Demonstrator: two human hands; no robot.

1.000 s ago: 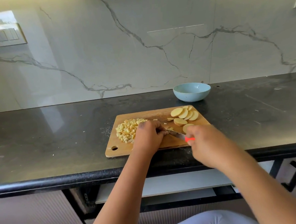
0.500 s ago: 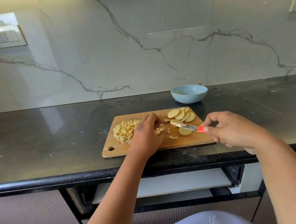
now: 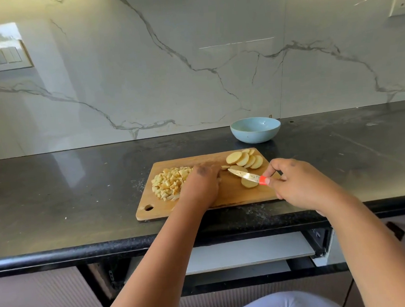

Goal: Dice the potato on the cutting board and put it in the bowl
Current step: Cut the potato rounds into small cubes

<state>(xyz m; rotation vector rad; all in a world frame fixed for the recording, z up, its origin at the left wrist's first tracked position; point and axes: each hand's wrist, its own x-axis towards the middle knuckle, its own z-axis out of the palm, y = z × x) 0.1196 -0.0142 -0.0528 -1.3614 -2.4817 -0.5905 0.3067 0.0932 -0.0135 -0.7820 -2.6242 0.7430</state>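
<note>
Holding the knife (image 3: 245, 175) by its handle, the right hand (image 3: 300, 185) lies nearest the slices (image 3: 244, 160) at the board's (image 3: 232, 194) right; left hand (image 3: 202, 186) rests flat beside the dice (image 3: 169, 182).

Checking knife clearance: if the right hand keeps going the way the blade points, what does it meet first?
The knife in the right hand points toward the left hand. Its tip lies over a potato slice; beyond that, probably the left hand's fingers. Blade height is unclear.
</note>
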